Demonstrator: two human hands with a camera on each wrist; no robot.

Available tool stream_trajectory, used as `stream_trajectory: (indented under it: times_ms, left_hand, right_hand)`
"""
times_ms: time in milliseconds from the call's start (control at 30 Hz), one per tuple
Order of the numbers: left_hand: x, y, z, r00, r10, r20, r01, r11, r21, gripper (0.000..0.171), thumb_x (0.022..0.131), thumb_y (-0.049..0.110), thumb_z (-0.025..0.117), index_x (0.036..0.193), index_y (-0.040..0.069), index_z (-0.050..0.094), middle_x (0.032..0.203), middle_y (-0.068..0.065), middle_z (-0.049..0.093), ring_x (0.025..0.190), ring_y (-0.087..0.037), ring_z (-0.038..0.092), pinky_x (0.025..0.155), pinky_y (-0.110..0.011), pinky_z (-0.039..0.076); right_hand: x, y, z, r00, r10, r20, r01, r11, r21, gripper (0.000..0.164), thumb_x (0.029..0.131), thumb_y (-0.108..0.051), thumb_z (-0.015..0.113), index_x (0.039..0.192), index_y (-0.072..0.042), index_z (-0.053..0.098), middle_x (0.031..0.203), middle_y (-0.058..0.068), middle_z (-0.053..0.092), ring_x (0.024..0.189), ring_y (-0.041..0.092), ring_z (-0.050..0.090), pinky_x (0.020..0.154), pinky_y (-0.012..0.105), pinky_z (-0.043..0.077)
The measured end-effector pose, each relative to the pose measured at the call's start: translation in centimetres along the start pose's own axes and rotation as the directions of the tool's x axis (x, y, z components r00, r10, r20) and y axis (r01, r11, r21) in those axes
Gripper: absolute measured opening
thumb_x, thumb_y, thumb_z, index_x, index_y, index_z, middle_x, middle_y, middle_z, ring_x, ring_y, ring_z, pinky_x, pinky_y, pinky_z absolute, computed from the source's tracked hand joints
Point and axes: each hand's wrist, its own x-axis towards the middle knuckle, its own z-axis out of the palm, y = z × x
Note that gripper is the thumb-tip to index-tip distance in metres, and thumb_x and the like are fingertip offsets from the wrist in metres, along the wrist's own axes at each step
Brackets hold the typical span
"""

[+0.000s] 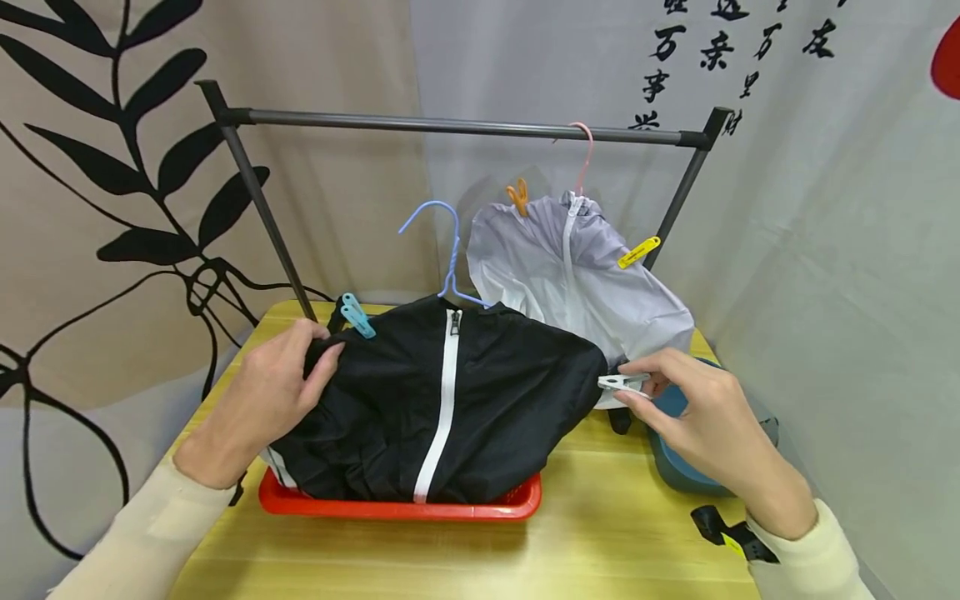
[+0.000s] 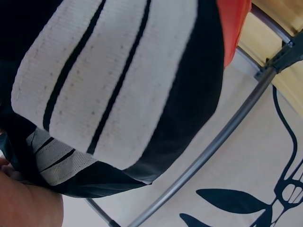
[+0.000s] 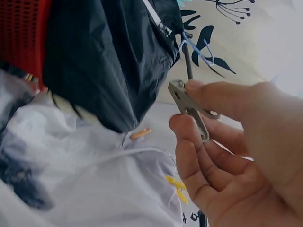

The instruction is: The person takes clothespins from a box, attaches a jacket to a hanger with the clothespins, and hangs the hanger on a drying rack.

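A black jacket [image 1: 510, 383] with a white zip strip is draped over a blue hanger [image 1: 453, 250], its lower part lying in a red basket [image 1: 405, 510]. My left hand [image 1: 273, 387] grips the jacket's left shoulder between thumb and fingers, beside a teal clothespin [image 1: 356, 315] clipped there. White stripes on the sleeve [image 2: 109, 80] fill the left wrist view. In my right hand [image 1: 701, 412] a white clothespin [image 1: 624, 383] is pinched between thumb and fingers, its tip close to the jacket's right shoulder. Whether the tip touches the fabric I cannot tell.
Behind stands a grey rack [image 1: 450, 125]. From it a pale grey jacket [image 1: 577, 267] hangs on a pink hanger [image 1: 585, 158], with an orange clothespin [image 1: 518, 197] and a yellow clothespin [image 1: 639, 252]. A blue-grey bin [image 1: 675, 467] stands at right on the wooden table [image 1: 600, 533].
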Motion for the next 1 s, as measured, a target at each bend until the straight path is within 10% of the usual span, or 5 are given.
stream_trajectory:
  times_ms: [167,367,1000]
  left_hand:
    - [-0.2,0.1,0.1,1.0,-0.005,-0.008,0.004,1.0,-0.017,0.027,0.111,0.016,0.077,0.117,-0.008,0.066,0.084,-0.018,0.07,0.062,-0.02,0.059,0.054,-0.039,0.056]
    - [-0.1,0.1,0.2,1.0,-0.018,-0.016,0.018,1.0,-0.019,0.062,0.126,0.051,0.042,0.116,-0.006,0.066,0.079,-0.014,0.067,0.061,-0.019,0.056,0.053,-0.037,0.051]
    - [0.2,-0.4,-0.2,1.0,-0.017,-0.008,0.017,1.0,-0.021,0.045,0.123,0.037,0.06,0.118,-0.007,0.066,0.077,-0.014,0.067,0.058,-0.02,0.055,0.052,-0.038,0.052]
  right_hand:
    - [0.8,-0.3,0.6,0.999,0.018,-0.026,-0.017,0.998,0.053,0.048,0.111,-0.056,0.076,0.119,-0.01,0.088,0.106,-0.002,0.085,0.086,0.006,0.076,0.082,0.014,0.057]
    - [1.7,-0.6,1.3,0.997,0.065,-0.028,-0.062,0.993,0.096,0.034,0.091,-0.005,0.1,0.123,-0.008,0.089,0.111,0.001,0.085,0.091,0.008,0.078,0.085,0.009,0.057]
    - [5.2,-0.9,3.2,0.972,0.213,-0.094,-0.155,0.894,0.42,0.051,0.088,0.021,0.089,0.135,0.005,0.081,0.116,0.02,0.088,0.103,0.0,0.083,0.096,0.017,0.066]
